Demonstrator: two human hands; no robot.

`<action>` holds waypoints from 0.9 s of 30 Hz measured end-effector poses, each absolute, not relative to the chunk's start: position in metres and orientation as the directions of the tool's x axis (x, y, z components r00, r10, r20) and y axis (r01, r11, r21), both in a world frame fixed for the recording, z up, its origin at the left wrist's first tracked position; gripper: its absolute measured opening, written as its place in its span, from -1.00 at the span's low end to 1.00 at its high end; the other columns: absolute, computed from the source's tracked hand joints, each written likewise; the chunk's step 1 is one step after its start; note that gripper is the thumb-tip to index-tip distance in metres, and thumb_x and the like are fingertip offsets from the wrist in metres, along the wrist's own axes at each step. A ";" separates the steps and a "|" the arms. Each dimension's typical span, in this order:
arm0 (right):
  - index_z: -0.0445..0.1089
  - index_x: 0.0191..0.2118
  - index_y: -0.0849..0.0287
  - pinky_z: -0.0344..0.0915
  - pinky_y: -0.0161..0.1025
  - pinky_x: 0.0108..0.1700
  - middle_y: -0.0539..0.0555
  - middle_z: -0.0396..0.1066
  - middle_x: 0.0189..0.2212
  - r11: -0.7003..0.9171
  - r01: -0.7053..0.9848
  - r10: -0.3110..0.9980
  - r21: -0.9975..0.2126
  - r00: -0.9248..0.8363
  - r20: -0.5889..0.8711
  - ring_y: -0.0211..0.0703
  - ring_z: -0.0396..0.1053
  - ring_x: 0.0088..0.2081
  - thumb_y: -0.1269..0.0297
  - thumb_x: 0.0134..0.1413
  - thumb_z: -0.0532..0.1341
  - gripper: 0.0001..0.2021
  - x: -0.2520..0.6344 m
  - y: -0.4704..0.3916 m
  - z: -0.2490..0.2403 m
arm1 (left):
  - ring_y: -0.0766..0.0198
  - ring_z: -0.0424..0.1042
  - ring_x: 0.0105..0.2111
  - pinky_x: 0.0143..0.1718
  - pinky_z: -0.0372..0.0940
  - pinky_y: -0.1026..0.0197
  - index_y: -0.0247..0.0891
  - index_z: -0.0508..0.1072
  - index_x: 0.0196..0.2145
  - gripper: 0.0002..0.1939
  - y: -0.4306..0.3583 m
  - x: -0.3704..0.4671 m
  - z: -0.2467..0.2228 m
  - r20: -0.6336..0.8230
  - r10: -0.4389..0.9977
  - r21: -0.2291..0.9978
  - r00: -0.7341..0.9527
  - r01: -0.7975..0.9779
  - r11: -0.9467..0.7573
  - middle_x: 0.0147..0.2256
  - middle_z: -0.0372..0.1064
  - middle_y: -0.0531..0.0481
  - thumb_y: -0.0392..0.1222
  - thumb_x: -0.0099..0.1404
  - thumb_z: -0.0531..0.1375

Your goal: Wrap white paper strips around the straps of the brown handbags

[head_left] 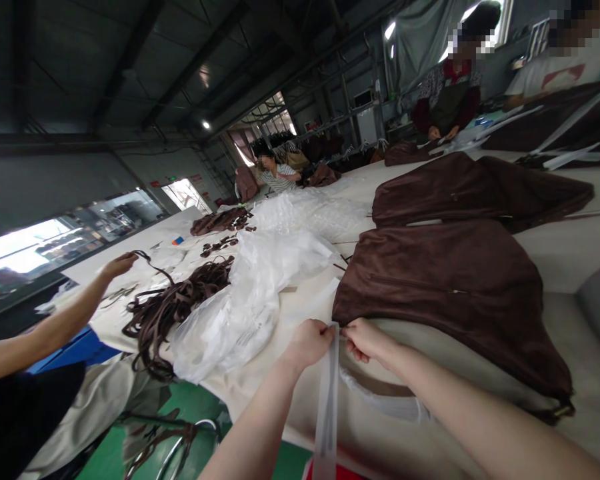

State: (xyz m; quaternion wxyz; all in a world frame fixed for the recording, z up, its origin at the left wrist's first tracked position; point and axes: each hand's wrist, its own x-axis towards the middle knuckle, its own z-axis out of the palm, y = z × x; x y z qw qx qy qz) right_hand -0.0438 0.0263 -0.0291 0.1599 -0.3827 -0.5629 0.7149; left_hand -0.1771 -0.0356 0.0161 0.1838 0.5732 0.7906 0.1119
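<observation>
My left hand (310,341) is closed in a pinch on the top end of a translucent white strip (326,407), which hangs down over the table's near edge. Close beside it, my right hand (367,340) has its fingers curled together at the lower left corner of a brown bag (445,277). What those fingers grip is hidden. The bag lies flat, with a zipper across its face. Below my right hand, a strap in white wrapping (387,398) curves along the table toward the right.
Clear plastic bags (250,307) and a heap of brown straps (180,303) lie to the left. A co-worker's hand (120,265) lifts one strap there. Another brown bag (440,190) lies behind mine. More people work at the far side of the table (570,253).
</observation>
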 end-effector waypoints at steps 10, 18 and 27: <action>0.21 -0.59 0.22 -0.06 -0.46 -0.81 -0.10 0.23 -0.76 -0.308 0.207 0.633 -0.929 -0.684 -0.362 -0.42 0.13 -0.82 0.38 0.17 0.06 -0.71 -0.042 0.026 -0.026 | 0.38 0.13 -0.66 -0.59 -0.03 0.30 -0.32 0.34 -0.67 -0.58 -0.037 -0.181 0.023 -0.215 0.942 0.437 -0.256 0.837 0.328 -0.72 0.17 0.06 -0.06 0.24 -0.01; 0.22 -0.52 0.21 -0.01 -0.44 -0.80 -0.08 0.26 -0.72 -0.354 0.200 0.630 -0.914 -0.671 -0.391 -0.40 0.17 -0.79 0.30 0.25 -0.03 -0.69 -0.045 0.028 -0.032 | 0.34 0.20 -0.58 -0.52 -0.06 0.26 -0.33 0.49 -0.54 -0.66 -0.025 -0.166 0.020 -0.075 0.951 0.229 -0.302 0.922 0.311 -0.57 0.37 -0.07 -0.18 0.24 0.02; 0.22 -0.54 0.21 0.04 -0.44 -0.74 -0.07 0.27 -0.70 -0.350 0.166 0.678 -0.922 -0.635 -0.371 -0.42 0.19 -0.75 0.37 0.23 0.00 -0.70 -0.050 0.028 -0.030 | 0.39 0.14 -0.60 -0.55 -0.06 0.31 -0.32 0.42 -0.59 -0.69 -0.032 -0.169 0.012 -0.042 0.959 0.392 -0.279 0.879 0.273 -0.64 0.20 0.07 -0.19 0.24 0.04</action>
